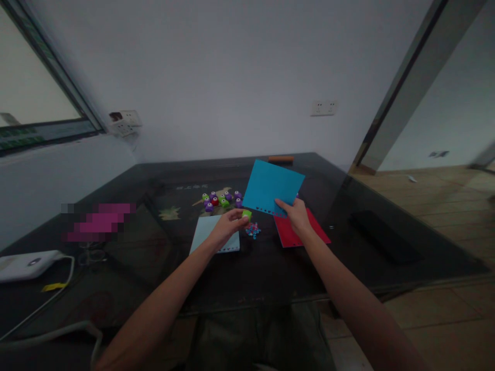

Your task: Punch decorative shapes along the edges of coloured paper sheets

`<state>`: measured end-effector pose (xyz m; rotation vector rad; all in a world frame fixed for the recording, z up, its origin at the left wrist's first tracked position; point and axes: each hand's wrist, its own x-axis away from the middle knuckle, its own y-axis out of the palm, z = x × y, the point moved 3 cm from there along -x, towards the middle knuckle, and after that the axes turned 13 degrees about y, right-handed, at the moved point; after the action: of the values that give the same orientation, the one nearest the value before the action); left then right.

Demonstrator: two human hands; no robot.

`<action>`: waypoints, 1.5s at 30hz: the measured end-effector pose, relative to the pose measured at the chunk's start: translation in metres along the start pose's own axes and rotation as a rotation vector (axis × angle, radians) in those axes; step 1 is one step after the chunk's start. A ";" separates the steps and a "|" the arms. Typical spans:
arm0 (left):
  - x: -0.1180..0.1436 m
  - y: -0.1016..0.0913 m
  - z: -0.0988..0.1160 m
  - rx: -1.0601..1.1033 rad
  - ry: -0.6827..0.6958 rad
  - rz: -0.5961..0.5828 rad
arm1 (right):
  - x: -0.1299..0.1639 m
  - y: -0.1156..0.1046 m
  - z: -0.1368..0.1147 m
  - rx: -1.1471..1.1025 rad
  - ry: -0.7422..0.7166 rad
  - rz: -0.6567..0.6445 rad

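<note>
My left hand (pixel 232 221) is closed around a small green paper punch (pixel 246 215), pinched between thumb and fingers. In my right hand (pixel 294 212) a blue sheet of paper (pixel 273 185) is held up, gripped near its lower edge. A row of small cut-out holes runs along that edge. The punch is just left of the sheet's lower left corner; I cannot tell whether they touch. Below lies a small heap of coloured paper bits (pixel 253 230). Pale blue paper (pixel 203 234) rests under my left hand, and red paper (pixel 286 236) under my right.
Several purple, green and red punches (pixel 215 201) stand grouped behind the pale paper. An orange-brown bar (pixel 281 159) lies at the table's far edge. To the right is a black flat object (pixel 381 237). A white device (pixel 31 265) with a cable lies left, near a blurred pink item (pixel 102 221).
</note>
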<state>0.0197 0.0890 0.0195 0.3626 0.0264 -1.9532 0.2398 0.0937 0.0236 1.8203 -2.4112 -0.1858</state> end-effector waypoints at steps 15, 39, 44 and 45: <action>0.000 0.004 -0.005 0.051 0.052 -0.004 | 0.008 0.008 -0.004 0.017 -0.045 -0.034; 0.001 0.006 0.000 0.002 0.066 -0.008 | 0.004 0.008 -0.001 0.048 -0.087 -0.047; 0.002 0.005 0.000 0.003 0.072 -0.016 | 0.005 0.009 -0.002 0.055 -0.089 -0.050; 0.002 0.005 -0.001 0.005 0.072 -0.017 | 0.006 0.009 -0.003 0.057 -0.091 -0.053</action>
<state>0.0241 0.0856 0.0191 0.4370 0.0719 -1.9563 0.2303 0.0904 0.0278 1.9417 -2.4542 -0.2110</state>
